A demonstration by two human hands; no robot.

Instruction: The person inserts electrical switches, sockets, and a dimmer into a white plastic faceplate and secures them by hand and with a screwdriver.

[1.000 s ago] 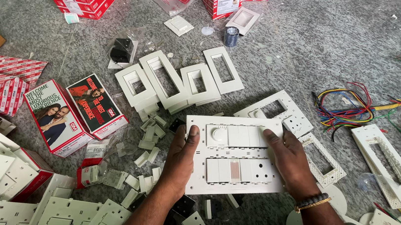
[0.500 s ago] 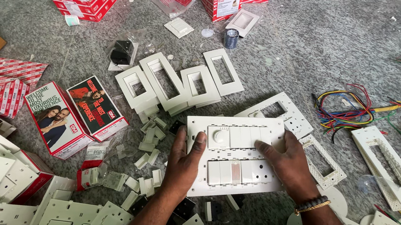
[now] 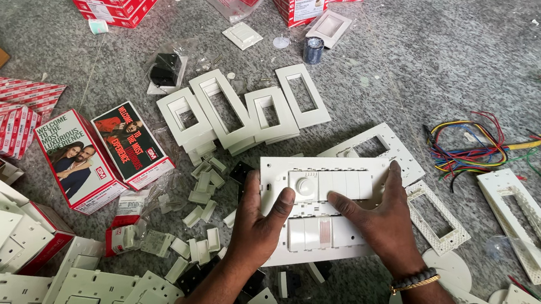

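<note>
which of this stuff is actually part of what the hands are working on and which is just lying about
In hand:
- white switch plate, held by left hand and right hand
- round dial and switch modules set in it

Lying about:
- empty white frames
- coloured wires
- red cartons
- loose small modules
- grey floor

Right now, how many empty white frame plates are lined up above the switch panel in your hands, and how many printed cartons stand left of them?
Switch panel, held by left hand and right hand: 1
Empty white frame plates: 4
Printed cartons: 2
Total: 7
</note>
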